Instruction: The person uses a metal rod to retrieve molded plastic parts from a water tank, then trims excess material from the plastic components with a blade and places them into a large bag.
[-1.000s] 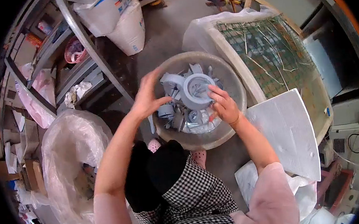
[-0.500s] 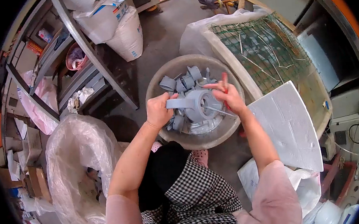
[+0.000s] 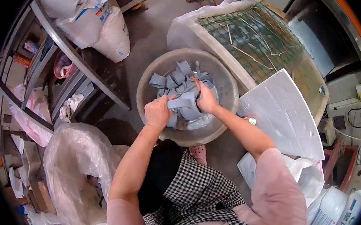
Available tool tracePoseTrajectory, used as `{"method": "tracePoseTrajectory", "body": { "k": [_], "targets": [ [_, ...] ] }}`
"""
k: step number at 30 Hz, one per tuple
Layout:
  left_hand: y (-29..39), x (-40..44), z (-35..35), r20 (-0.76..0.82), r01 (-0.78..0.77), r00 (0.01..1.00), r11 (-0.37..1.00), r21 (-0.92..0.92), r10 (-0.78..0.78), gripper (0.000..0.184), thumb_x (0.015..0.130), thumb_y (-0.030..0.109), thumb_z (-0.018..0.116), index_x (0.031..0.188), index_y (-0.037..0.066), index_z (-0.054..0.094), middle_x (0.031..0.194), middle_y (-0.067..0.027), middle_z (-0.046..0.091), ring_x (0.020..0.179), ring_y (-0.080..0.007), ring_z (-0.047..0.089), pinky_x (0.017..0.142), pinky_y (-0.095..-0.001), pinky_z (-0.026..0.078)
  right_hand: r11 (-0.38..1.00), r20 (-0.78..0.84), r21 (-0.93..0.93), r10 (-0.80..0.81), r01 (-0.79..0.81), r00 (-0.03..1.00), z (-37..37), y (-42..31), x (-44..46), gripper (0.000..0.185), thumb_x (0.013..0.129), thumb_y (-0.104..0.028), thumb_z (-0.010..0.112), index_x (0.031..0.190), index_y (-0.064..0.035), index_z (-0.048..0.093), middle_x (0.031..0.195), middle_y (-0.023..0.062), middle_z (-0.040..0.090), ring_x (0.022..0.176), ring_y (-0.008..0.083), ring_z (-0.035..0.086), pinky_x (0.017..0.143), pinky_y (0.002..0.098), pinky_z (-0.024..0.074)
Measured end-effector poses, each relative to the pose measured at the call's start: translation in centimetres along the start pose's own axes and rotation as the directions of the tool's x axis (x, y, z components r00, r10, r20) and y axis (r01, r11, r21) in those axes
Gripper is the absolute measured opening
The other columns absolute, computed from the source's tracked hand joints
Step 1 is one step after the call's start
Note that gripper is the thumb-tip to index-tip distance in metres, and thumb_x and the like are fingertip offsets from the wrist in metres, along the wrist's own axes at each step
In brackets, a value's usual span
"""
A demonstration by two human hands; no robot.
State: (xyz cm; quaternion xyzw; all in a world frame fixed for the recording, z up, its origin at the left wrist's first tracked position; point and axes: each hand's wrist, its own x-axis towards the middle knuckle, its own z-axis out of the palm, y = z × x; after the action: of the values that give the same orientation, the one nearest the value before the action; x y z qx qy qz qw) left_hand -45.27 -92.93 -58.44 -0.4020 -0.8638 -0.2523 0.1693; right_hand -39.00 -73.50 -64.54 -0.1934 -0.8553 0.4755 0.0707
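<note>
At the far left, has a pink plastic bag (image 3: pixel 33 116) hanging beside a metal rack (image 3: pixel 58 35), with a pink basket (image 3: pixel 65 73) on a shelf of it. Nearer, has a large clear plastic bag (image 3: pixel 62 183) standing open-mouthed. Past the rack, has a white woven sack (image 3: pixel 112 40) reading "ABS" in blue near its base, and fuller sacks above it with blue and red print too small to read.

Holds the left hand (image 3: pixel 157 113) over the left part of a round basin (image 3: pixel 178 135), fingers curled closed around the bar-like end of a grey plastic fitting (image 3: pixel 188 105). Keeps that fitting over the middle of the basin, above a heap of loose grey fittings (image 3: pixel 174 77) lying toward the far rim. Sets the right hand (image 3: pixel 206 99) against the fitting's ring-shaped end, fingers bent and partly hidden; cannot tell how far open. Shows a small red piece (image 3: pixel 195 81) at the far side of the right hand, too hidden to name.

Just beyond the right forearm, has a red can (image 3: pixel 251 120) with a silver end, near the left edge of a white foam sheet (image 3: pixel 287 113). Behind, has green mesh (image 3: pixel 250 36) with pale strips across it. At the lower right, has a white tub (image 3: pixel 334 204) bearing small, unreadable print.
</note>
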Motion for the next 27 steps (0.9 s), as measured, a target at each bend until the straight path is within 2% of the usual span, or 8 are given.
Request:
{"method": "tracePoseTrajectory", "body": {
  "k": [5, 7, 9, 13, 15, 18, 26, 27],
  "targets": [
    [-1.7, -0.4, 0.9, 0.079, 0.148, 0.986, 0.989, 0.019, -0.149, 0.021, 0.075, 0.017, 0.066, 0.067, 0.007, 0.049, 0.059, -0.0136, 0.056, 0.060, -0.0345, 0.058, 0.054, -0.0433, 0.045, 0.985, 0.152, 0.121, -0.139, 0.121, 0.979, 0.1, 4.8, 3.2, 0.058, 0.065, -0.011, 0.070, 0.116, 0.0047, 0.048, 0.084, 0.0160, 0.061, 0.078, 0.0276, 0.061, 0.074, 0.0359, 0.0473],
    [-3.4, -0.5, 0.2, 0.125, 0.223, 0.967, 0.975, 0.005, -0.222, 0.019, 0.076, 0.016, 0.064, 0.069, 0.005, 0.050, 0.059, -0.0149, 0.055, 0.065, -0.0367, 0.058, 0.057, -0.0447, 0.045, 0.951, 0.158, 0.252, 0.139, -0.177, 0.978, -1.4, 7.5, 4.8, 0.035, 0.067, -0.019, 0.072, 0.089, 0.0016, 0.054, 0.084, 0.0187, 0.061, 0.076, 0.0359, 0.060, 0.070, 0.0417, 0.0455],
    [-4.6, -0.1, -0.7, 0.134, 0.421, 0.900, 0.907, -0.019, -0.415, 0.016, 0.078, 0.017, 0.063, 0.075, 0.002, 0.055, 0.063, -0.0180, 0.057, 0.067, -0.0369, 0.058, 0.059, -0.0409, 0.046, 0.954, -0.202, -0.194, 0.191, -0.230, 0.961, -1.2, 11.8, 5.9, 0.031, 0.068, -0.019, 0.072, 0.086, 0.0022, 0.057, 0.090, 0.0172, 0.063, 0.080, 0.0372, 0.060, 0.072, 0.0412, 0.0477],
    [-5.7, 1.8, -3.8, 0.350, 0.824, 0.542, 0.401, -0.401, -0.764, 0.026, 0.079, 0.023, 0.068, 0.082, -0.002, 0.062, 0.059, -0.0053, 0.057, 0.054, -0.0125, 0.052, 0.054, -0.0280, 0.043, 0.838, -0.045, -0.543, 0.048, -0.064, 0.998, 3.7, 23.7, 8.3, 0.024, 0.072, -0.016, 0.067, 0.087, 0.0002, 0.058, 0.088, 0.0154, 0.063, 0.083, 0.0374, 0.061, 0.075, 0.0409, 0.0491],
    [-5.9, 2.8, -5.0, 0.494, 0.884, 0.414, 0.209, -0.418, -0.764, 0.022, 0.081, 0.024, 0.067, 0.079, 0.005, 0.056, 0.050, 0.0007, 0.045, 0.040, -0.0079, 0.038, 0.042, -0.0228, 0.033, 0.667, -0.091, -0.724, -0.347, 0.177, 0.933, 5.7, 24.5, 8.9, 0.013, 0.076, -0.011, 0.059, 0.087, -0.0035, 0.059, 0.085, 0.0146, 0.062, 0.081, 0.0361, 0.061, 0.077, 0.0405, 0.0494],
    [-6.8, 2.9, -5.1, 0.599, 0.850, 0.338, -0.038, -0.525, -0.726, 0.019, 0.083, 0.022, 0.065, 0.086, 0.007, 0.054, 0.052, 0.0015, 0.042, 0.043, -0.0096, 0.038, 0.046, -0.0251, 0.034, 0.498, 0.080, -0.846, -0.230, 0.188, 0.970, 8.0, 25.4, 10.9, 0.008, 0.077, -0.005, 0.053, 0.084, -0.0045, 0.055, 0.088, 0.0123, 0.061, 0.092, 0.0305, 0.059, 0.080, 0.0388, 0.0481],
    [-6.5, 3.5, -5.9, 0.660, 0.624, 0.448, -0.318, -0.714, -0.603, 0.019, 0.084, 0.019, 0.064, 0.090, 0.005, 0.053, 0.056, 0.0003, 0.045, 0.047, -0.0115, 0.043, 0.056, -0.0271, 0.040, 0.872, 0.002, -0.474, -0.136, 0.121, 0.991, 2.9, 18.2, 8.9, 0.011, 0.077, -0.003, 0.059, 0.084, -0.0033, 0.051, 0.083, 0.0101, 0.061, 0.076, 0.0228, 0.058, 0.065, 0.0368, 0.0441],
    [-6.2, 3.2, -5.8, 0.654, 0.615, 0.458, -0.316, -0.722, -0.602, 0.019, 0.084, 0.019, 0.064, 0.090, 0.005, 0.053, 0.056, 0.0003, 0.045, 0.047, -0.0115, 0.043, 0.056, -0.0271, 0.040, 0.993, 0.005, -0.116, -0.009, 0.010, 1.000, 1.0, 16.2, 8.1, 0.011, 0.079, -0.004, 0.059, 0.081, -0.0044, 0.048, 0.081, 0.0065, 0.058, 0.072, 0.0180, 0.055, 0.062, 0.0334, 0.0422]
  ]
}}
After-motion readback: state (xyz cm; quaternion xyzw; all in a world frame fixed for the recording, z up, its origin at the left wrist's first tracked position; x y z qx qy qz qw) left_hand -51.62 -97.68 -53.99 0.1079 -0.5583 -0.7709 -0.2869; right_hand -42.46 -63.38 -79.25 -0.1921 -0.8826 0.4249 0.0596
